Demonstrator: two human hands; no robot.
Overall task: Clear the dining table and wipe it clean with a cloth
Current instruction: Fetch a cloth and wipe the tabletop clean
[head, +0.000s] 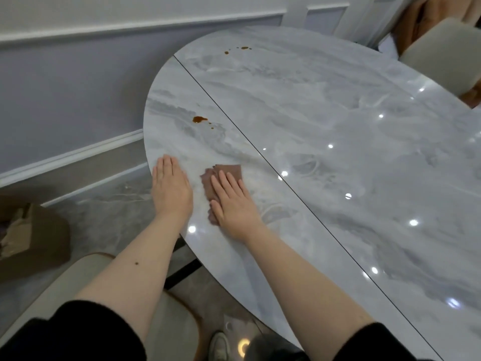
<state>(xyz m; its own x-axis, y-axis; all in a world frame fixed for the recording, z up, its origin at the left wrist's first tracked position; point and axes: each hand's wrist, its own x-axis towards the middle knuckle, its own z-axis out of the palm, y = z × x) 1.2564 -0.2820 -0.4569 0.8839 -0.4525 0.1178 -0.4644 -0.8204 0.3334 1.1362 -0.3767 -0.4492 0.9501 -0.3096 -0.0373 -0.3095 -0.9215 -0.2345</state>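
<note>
**Flat hands, brown cloth on a glossy marble-look table**

Nearest the camera, black sleeves [86,332] are pushed up bare forearms above a cream padded chair [78,277] with a rounded, tan-trimmed edge; a pale shoe [219,346] shows on the floor below. No brand, label or writing can be read anywhere.

The right hand [231,201] lies palm down, fingers straight and together, pressing a soft, matte brown cloth [223,173] against the table [338,152] near its curved near-left rim; nothing is gripped. The left hand [170,186] rests just beside it, flat and open on the bare surface at the rim, holding nothing.

The tabletop is rounded, polished grey-white with marble veining, mirroring ceiling lights as bright dots, and a thin dark seam [260,152] crosses it diagonally. Beyond the hands, left of the seam, sits an amber-brown spill [199,119] with a trail of droplets. Farther off, near the far rim, lie smaller brown drops [238,49].

A crumpled cardboard box [31,235] stands on the floor at left. Behind, a panelled wall [78,82] with white mouldings; a second cream chair [442,53] at far right.
</note>
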